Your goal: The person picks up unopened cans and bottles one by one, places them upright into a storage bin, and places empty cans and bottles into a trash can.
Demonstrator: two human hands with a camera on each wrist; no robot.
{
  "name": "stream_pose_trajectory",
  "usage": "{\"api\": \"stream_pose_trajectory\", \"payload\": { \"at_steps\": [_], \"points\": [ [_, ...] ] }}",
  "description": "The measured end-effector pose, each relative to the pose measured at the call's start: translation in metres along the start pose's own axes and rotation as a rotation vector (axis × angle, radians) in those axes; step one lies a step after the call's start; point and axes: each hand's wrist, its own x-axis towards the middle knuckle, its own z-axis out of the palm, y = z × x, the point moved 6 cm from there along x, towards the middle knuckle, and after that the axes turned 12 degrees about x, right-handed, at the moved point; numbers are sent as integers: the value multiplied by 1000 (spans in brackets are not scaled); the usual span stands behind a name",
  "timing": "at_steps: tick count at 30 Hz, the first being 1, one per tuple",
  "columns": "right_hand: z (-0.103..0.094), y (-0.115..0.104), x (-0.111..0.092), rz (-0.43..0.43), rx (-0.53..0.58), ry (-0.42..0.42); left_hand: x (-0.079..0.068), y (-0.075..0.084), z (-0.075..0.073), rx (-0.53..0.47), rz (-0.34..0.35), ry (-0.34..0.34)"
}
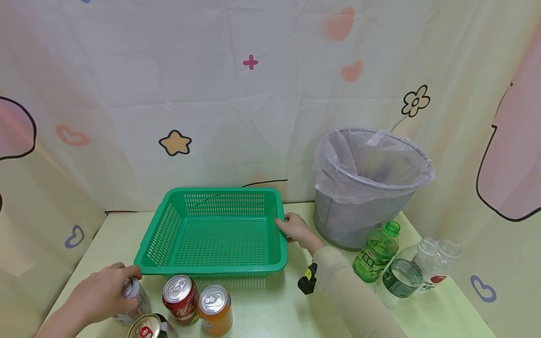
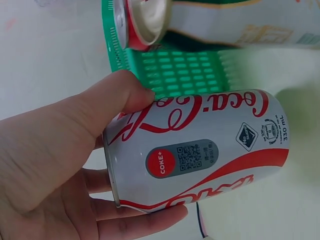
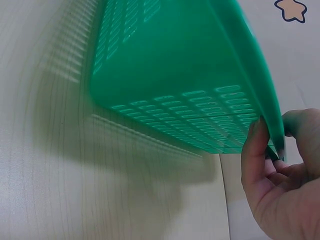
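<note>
The white can [image 2: 200, 145] is gripped by the left hand [image 1: 101, 293] near the green basket [image 1: 211, 270], whose right rim is pinched by the right hand [image 1: 297, 230]; the red can [image 1: 181, 300] could be toppled by a nearward basket pull.

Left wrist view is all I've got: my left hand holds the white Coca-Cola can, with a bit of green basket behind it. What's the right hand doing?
Observer: The right hand grips the green basket by the rim on its right side.
Operator: Understood. Is there any can that my view misses?
Observer: Yes, an orange can stands on the near side of the basket, just right of the red can.
Operator: And what is past the basket, over to the right?
Observer: A mesh bin stands there, with a plastic liner folded over its rim.
</note>
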Motion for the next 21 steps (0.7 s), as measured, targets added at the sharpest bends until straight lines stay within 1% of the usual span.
{"api": "stream_pose_trajectory", "payload": {
  "at_steps": [7,11,21],
  "points": [
    [0,-1,0,-2,-5,-1,2,-7,-13,20,15,57],
    [1,-1,-1,-2,1,-5,4,-12,-19,33,24,78],
    [0,-2,-2,-1,3,-4,10,-25,-39,29,27,92]
  ]
}}
